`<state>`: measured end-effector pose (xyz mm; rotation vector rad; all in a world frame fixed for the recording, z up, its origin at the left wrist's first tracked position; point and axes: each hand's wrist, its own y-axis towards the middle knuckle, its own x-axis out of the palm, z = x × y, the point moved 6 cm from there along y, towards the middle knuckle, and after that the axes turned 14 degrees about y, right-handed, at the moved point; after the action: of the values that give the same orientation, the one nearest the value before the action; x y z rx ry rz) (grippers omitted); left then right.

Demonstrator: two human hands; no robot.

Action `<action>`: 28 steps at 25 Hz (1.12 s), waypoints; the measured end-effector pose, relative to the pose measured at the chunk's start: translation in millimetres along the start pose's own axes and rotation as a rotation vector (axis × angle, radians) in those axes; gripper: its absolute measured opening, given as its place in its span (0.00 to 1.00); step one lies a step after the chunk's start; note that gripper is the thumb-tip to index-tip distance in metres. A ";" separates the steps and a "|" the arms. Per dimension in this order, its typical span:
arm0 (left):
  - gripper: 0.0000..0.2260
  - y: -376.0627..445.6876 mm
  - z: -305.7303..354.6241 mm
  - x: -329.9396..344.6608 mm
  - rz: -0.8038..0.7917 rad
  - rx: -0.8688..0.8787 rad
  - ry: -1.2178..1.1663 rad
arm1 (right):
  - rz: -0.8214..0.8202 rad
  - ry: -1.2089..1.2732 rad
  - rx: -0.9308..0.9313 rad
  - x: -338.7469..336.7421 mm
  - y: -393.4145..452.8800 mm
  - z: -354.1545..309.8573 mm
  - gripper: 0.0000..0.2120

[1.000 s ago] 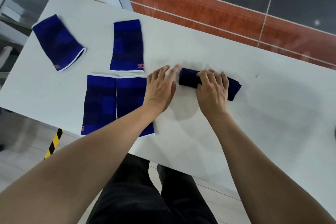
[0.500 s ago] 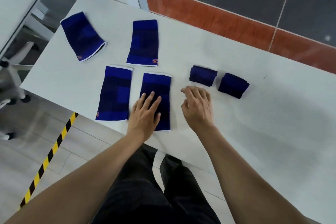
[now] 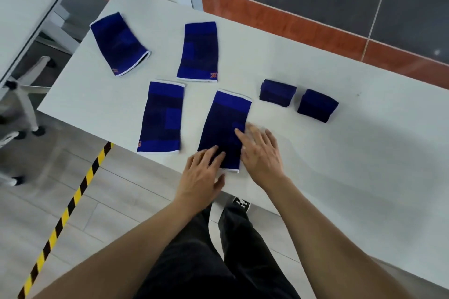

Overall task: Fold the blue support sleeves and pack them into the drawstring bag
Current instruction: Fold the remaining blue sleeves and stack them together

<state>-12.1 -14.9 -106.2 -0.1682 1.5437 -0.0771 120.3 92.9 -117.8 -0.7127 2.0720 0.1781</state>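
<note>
The flat blue sleeve (image 3: 224, 128) lies on the white counter (image 3: 340, 153) under both hands, the left hand (image 3: 201, 175) with straight fingers on its near end, the right hand (image 3: 261, 150) flat on its right edge, and two folded sleeves (image 3: 278, 92) lie beyond the right hand.

Both forearms are seen bare to the edge of the view, with no sleeves, watch or rings to be made out on the left hand (image 3: 201, 177) or right hand (image 3: 261, 153). Black trousers (image 3: 206, 264) are worn, and a black shoe (image 3: 241, 204) with a white print is worn below.
</note>
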 end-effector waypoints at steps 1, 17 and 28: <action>0.28 -9.8 2.2 6.3 -0.034 0.020 0.005 | 0.026 0.022 0.043 -1.5 -1.1 1.6 0.29; 0.06 23.4 7.5 -29.7 0.157 -0.240 -0.483 | 0.219 0.201 0.206 -4.3 -43.8 6.8 0.23; 0.08 -8.4 -64.3 -0.9 0.131 -1.112 -1.346 | 0.187 0.137 -0.071 -5.1 8.2 -48.6 0.22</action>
<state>-75.8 -26.8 -105.2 -0.7982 0.0989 0.8545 82.9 83.1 -86.8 -0.5867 2.2729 0.3166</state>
